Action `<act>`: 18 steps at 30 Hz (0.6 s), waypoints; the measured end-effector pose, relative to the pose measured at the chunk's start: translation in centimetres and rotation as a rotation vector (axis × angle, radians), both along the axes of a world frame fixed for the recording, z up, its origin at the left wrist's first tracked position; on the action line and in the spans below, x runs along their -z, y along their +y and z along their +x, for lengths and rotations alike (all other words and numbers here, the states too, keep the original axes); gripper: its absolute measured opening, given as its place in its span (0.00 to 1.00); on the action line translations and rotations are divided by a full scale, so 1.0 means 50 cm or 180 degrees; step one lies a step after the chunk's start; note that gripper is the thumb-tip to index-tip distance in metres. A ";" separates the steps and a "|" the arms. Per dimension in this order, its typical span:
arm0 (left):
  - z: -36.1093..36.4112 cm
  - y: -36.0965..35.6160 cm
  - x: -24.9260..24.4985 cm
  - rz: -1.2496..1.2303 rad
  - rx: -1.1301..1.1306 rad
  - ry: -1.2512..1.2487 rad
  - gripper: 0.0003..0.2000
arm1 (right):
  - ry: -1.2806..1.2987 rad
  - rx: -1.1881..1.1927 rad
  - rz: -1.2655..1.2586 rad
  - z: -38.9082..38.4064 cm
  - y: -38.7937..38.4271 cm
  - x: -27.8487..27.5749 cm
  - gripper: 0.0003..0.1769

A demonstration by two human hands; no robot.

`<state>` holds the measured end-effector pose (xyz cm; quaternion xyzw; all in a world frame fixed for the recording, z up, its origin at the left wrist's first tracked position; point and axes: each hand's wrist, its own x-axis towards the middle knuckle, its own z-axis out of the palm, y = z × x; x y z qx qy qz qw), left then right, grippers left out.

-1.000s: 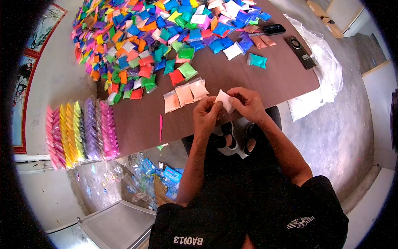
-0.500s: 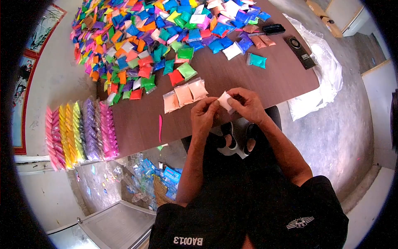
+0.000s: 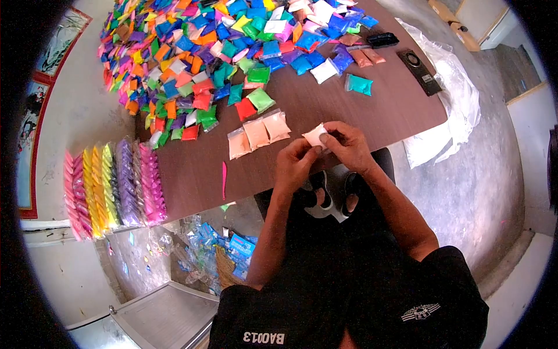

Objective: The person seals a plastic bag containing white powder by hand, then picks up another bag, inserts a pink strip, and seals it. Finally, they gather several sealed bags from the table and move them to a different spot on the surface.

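Near the table's front edge, both hands hold a small pale peach packet (image 3: pixel 314 135) with a whitish surface. My left hand (image 3: pixel 294 165) is closed, its thumb and finger pinching the packet's lower left edge. My right hand (image 3: pixel 349 146) grips the same packet from the right, fingers behind it and thumb in front. To the left of the hands, three peach packets (image 3: pixel 257 134) lie side by side in a row on the brown table (image 3: pixel 197 174). A thin pink plastic stick (image 3: pixel 224 180) rests farther left, near the edge.
A large heap of colourful packets (image 3: pixel 192 64) covers the back left. Twisted colourful packs (image 3: pixel 116 183) line the left corner. At right lie a black device (image 3: pixel 419 72), a dark pouch (image 3: pixel 382 39) and a teal packet (image 3: pixel 358 85). White plastic sheeting (image 3: pixel 459 87) hangs beyond the edge.
The packet in my hands has turned to show more of its face. My left hand has shifted slightly right, its thumb now at the packet's lower edge.
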<state>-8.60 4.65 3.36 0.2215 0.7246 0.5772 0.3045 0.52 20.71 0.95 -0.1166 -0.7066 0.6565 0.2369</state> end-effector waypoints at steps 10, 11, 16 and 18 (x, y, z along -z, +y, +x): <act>-0.014 -0.012 0.018 0.0092 0.0087 0.0157 0.10 | -0.0241 -0.0112 0.0012 -0.001 0.003 -0.005 0.14; -0.013 -0.010 0.015 0.0063 0.0069 0.0139 0.10 | -0.0192 -0.0096 -0.0089 -0.002 0.004 0.000 0.15; -0.017 -0.012 0.012 0.0052 -0.0018 0.0013 0.10 | -0.0245 -0.0169 0.0120 0.000 0.008 0.003 0.15; -0.019 -0.016 0.018 0.0025 -0.0028 -0.0017 0.10 | -0.0303 -0.0239 0.0231 0.001 0.006 0.000 0.15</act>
